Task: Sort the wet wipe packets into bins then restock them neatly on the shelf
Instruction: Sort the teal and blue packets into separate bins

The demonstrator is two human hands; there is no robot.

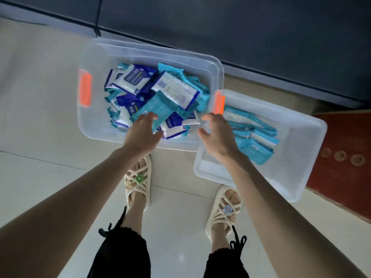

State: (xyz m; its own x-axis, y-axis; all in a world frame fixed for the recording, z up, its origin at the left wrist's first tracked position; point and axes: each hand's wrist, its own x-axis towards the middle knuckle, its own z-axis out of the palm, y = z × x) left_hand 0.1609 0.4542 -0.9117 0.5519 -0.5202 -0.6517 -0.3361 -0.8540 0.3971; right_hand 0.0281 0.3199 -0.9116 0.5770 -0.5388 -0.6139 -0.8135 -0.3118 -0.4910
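Observation:
A large clear plastic bin [94,125] with an orange handle sits on the floor, holding a jumbled heap of dark blue and teal wet wipe packets [152,95]. A smaller clear bin [301,173] to its right holds only teal packets [255,137], laid in a rough row. My left hand [143,135] hovers over the near edge of the heap, fingers spread above a teal packet, holding nothing. My right hand [217,135] hangs over the gap between the two bins, fingers loosely spread and empty.
Both bins stand on pale floor tiles [40,137]. A dark cabinet front [241,27] runs along the far side. A red-brown wooden board [345,153] lies at the right. My feet in cream sandals [138,181] stand just before the bins.

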